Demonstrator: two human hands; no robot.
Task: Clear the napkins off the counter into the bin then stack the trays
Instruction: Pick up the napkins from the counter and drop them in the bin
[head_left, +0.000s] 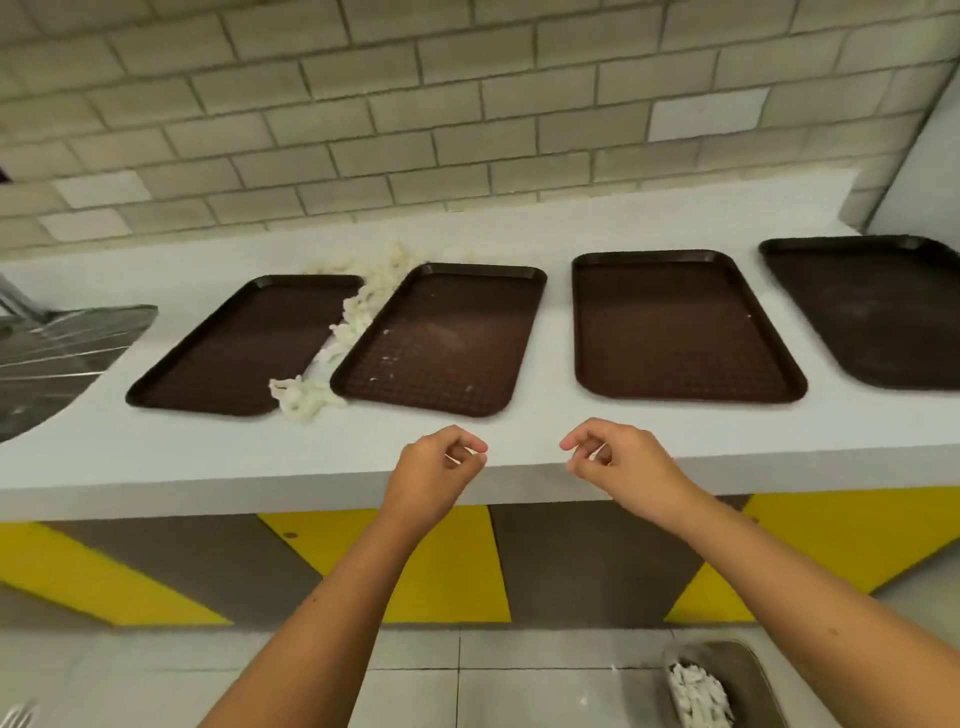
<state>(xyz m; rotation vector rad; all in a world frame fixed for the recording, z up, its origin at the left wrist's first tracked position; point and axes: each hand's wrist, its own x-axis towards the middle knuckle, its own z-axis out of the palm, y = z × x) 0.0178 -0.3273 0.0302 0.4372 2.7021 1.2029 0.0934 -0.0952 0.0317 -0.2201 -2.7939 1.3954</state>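
Several empty brown trays lie side by side on the white counter (208, 452): a leftmost tray (234, 358), a second tray (441, 338) with white crumbs on it, a third tray (675, 327) and a far-right tray (872, 306) cut off by the frame edge. Crumpled white napkins (353, 317) trail between the first two trays, from the wall down to a clump (306, 397) near the front. My left hand (441, 462) and my right hand (608, 457) hover over the counter's front edge with fingers loosely curled, holding nothing.
A grey bin (748, 670) with white napkins (698, 696) inside stands on the tiled floor at the lower right. A metal sink or rack (67, 343) sits at the counter's left end. A tiled wall runs behind the counter.
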